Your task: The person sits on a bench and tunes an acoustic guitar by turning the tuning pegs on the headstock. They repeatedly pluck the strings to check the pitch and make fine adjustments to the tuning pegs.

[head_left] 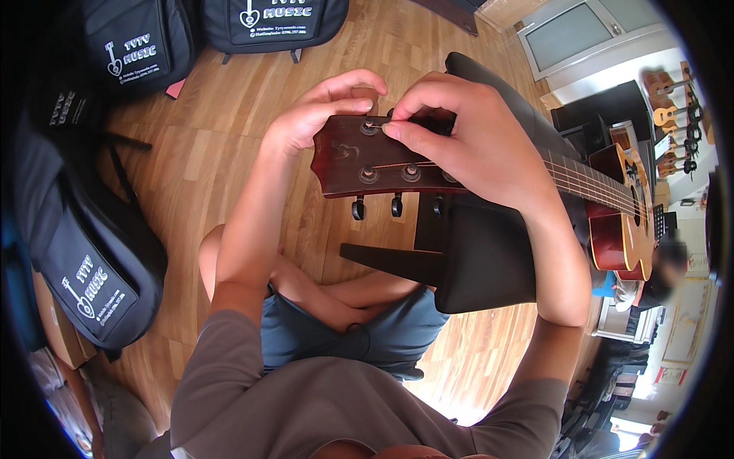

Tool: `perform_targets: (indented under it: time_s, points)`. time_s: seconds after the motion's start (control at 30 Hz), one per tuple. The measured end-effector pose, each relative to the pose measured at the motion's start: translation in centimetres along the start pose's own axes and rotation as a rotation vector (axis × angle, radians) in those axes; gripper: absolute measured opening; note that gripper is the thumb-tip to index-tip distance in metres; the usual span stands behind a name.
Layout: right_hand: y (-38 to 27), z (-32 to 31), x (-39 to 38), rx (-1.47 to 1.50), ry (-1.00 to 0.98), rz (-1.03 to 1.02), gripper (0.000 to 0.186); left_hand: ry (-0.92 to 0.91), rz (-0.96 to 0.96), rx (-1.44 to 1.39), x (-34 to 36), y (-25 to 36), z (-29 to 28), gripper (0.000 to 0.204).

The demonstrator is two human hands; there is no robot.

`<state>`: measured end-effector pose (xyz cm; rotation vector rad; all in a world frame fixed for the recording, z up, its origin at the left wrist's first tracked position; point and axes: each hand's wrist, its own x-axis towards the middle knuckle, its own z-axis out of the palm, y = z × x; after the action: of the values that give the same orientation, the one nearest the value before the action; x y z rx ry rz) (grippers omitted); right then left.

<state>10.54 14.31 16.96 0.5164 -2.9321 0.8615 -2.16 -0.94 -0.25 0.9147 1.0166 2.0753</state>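
An acoustic guitar's dark red-brown headstock [342, 170] lies in front of me, its neck running right to the pale-topped body [644, 249]. My right hand [478, 126] is over the headstock, thumb and forefinger pinched on a thin guitar string [376, 126] beside the tuning post [368, 128] nearest the headstock's end. At the headstock's far edge, my left hand [321, 107] has its fingers curved and apart, with nothing visible between them. Its thumb is beside that same post and may hide a tuning peg. Along the near edge, black tuning pegs [358, 208] stick out.
A black padded bench [489, 260] supports the neck from below. Black guitar bags [99, 252] stand on the wooden floor [229, 168] at the left and far side. Several small guitars [669, 116] hang on the right wall, near a door [573, 38]. Another person [661, 271] is blurred at the right.
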Motion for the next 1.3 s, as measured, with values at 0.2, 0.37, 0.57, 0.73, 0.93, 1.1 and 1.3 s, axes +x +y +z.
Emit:
perform_targets:
  time_s: [0.2, 0.37, 0.57, 0.73, 0.93, 1.1, 1.3]
  points:
    - [0.3, 0.0, -0.1, -0.014, -0.008, 0.002, 0.018, -0.079, -0.066, 0.058, 0.8, 0.7, -0.3, 0.028]
    - [0.5, -0.1, -0.2, -0.022, 0.005, -0.010, 0.017, -0.065, -0.081, 0.094, 0.7, 1.3, -0.1, 0.029]
    - [-0.1, -0.2, -0.1, 0.061, 0.009, 0.038, 0.018, -0.268, 0.103, -0.576, 0.3, -4.4, -1.9, 0.039]
    - [-0.4, -0.3, -0.3, 0.220, 0.086, 0.141, 0.019, -0.190, 0.010, -0.807, 0.5, -8.8, -2.3, 0.049]
    - [1.0, -0.3, -0.3, -0.001, 0.014, -0.023, 0.021, -0.028, 0.006, -0.834, -0.9, -9.5, -1.8, 0.046]
    - [0.6, -0.7, -0.9, -0.068, 0.022, -0.007, 0.016, 0.010, 0.003, -0.772, -0.9, -8.3, -1.0, 0.044]
    - [0.7, -1.8, -1.6, -0.034, -0.011, -0.036, 0.016, 0.004, -0.003, -0.702, -0.4, -7.0, -0.3, 0.042]
